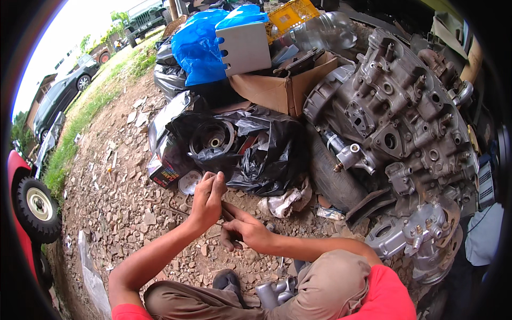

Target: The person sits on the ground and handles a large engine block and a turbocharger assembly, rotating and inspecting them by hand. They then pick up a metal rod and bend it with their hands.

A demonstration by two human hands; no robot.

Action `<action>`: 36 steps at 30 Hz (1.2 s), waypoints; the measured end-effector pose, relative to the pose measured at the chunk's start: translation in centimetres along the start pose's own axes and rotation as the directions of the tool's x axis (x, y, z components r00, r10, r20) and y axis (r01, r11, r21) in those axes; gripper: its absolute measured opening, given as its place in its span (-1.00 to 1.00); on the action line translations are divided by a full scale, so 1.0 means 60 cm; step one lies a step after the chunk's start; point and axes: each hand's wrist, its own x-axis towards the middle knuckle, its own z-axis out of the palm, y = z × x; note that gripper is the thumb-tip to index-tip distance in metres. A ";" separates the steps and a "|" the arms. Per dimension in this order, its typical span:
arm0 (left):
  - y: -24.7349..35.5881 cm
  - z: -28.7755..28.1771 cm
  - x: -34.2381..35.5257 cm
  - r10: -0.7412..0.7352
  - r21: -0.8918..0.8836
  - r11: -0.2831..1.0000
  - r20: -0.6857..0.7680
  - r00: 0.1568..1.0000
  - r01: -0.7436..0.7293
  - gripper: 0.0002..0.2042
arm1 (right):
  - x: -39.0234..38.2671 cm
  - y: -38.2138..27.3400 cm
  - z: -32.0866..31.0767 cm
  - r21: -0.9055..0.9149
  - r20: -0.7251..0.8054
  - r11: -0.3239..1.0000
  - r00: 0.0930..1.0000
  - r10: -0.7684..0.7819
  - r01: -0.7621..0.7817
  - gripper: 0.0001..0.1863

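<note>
My left hand (209,201) is raised in front of me with its fingers closed and pressed together. Whatever they hold, if anything, is hidden. Just beside and below it is my right hand (248,232), its fingers curled and darkened at the tips. Some thin rod-like thing (178,211) shows by the left wrist; I cannot tell whether it is held or lies on the ground. Beyond my hands sits a box lined with a black plastic bag (272,160), holding a round metal pulley-like part (213,140). A small round white lid or dish (190,182) lies against the box.
Large engine castings (394,96) stand at the right, beside a worn tire (333,165). Smaller metal parts (274,293) lie between my legs. A cardboard box (266,92), blue plastic bag (197,45) and yellow crate (290,17) are piled behind. Stony ground (122,197) spreads left toward parked vehicles.
</note>
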 end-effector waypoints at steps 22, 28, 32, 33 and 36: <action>-0.002 0.040 0.011 -0.066 -0.190 0.981 -0.180 0.981 0.031 -0.55 | 0.010 0.049 -0.027 -0.105 -0.060 0.992 0.996 0.068 -0.074 -0.24; 0.000 0.051 0.015 -0.080 -0.214 0.976 -0.178 0.981 0.041 -0.54 | -0.003 0.038 -0.010 -0.030 -0.085 1.000 0.996 -0.009 0.006 -0.24; -0.006 0.039 0.009 -0.060 -0.179 0.983 -0.168 0.984 0.029 -0.56 | -0.003 0.014 -0.004 0.038 -0.020 0.999 1.000 0.016 -0.016 -0.24; -0.006 0.042 0.009 -0.049 -0.176 0.984 -0.170 0.984 0.019 -0.56 | -0.007 0.001 0.009 0.049 -0.032 0.998 0.999 -0.030 0.031 -0.24; -0.003 0.054 0.015 -0.014 -0.163 0.987 -0.158 0.987 -0.012 -0.58 | -0.005 0.027 -0.014 -0.046 -0.068 0.999 0.997 -0.033 0.030 -0.26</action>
